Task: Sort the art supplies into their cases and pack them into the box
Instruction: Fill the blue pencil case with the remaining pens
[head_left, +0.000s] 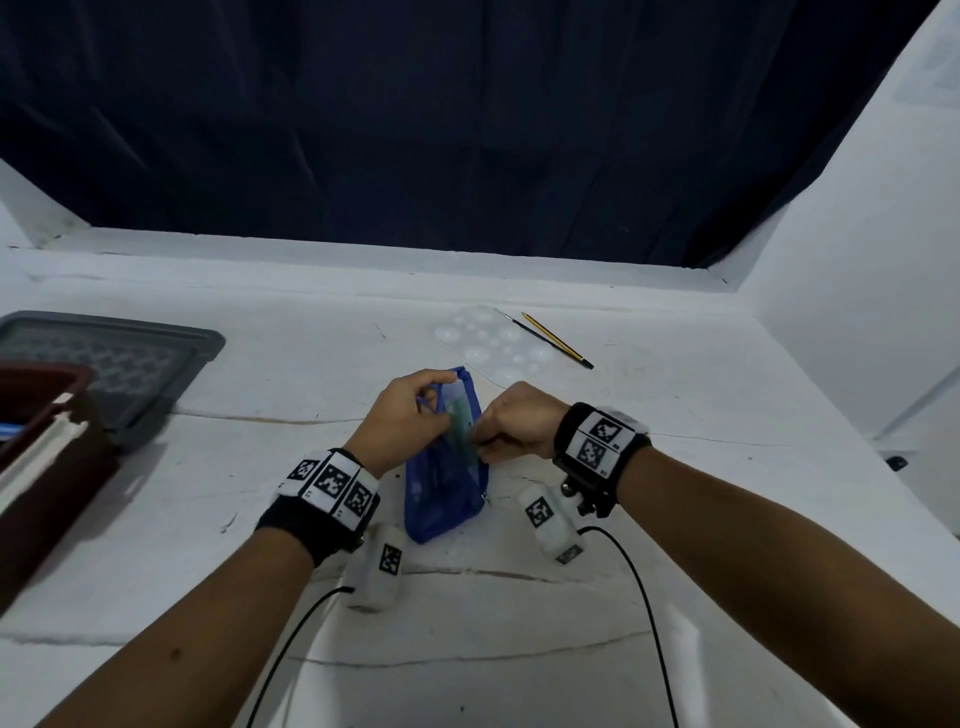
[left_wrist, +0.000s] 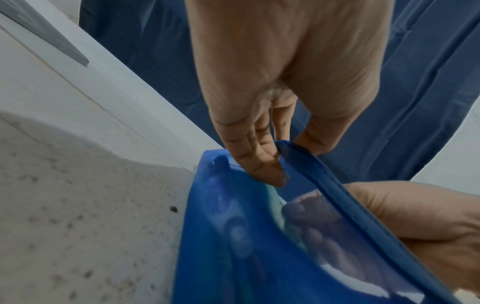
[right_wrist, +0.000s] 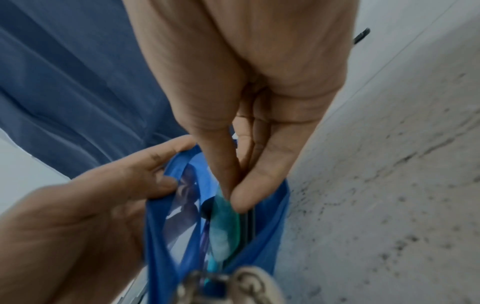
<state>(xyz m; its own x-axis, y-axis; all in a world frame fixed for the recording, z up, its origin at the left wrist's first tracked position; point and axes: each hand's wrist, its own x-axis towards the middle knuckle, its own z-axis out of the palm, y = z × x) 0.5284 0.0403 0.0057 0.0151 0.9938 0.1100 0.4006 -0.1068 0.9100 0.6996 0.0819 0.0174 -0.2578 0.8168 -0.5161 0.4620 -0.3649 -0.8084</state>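
Your forearms frame a blue pouch (head_left: 447, 467) mid-filling.
Left hand (head_left: 400, 415) pinches its rim wide; right hand (head_left: 511, 421) pinches the teal piece (right_wrist: 224, 224)—slide it straight below your fingertips.

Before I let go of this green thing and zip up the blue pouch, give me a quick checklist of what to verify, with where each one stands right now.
1. Pouch mouth held open: ok. The left hand grips one rim of the blue pouch.
2. Green item aimed into the opening: ok. The right hand pinches its top, the rest sits inside.
3. Item fully below the zip line: not ok, its top still sticks out.
4. Zip pull free: cannot tell, blurred.
5. All supplies sorted: not ok. A pencil, a brush and a clear palette lie on the table.
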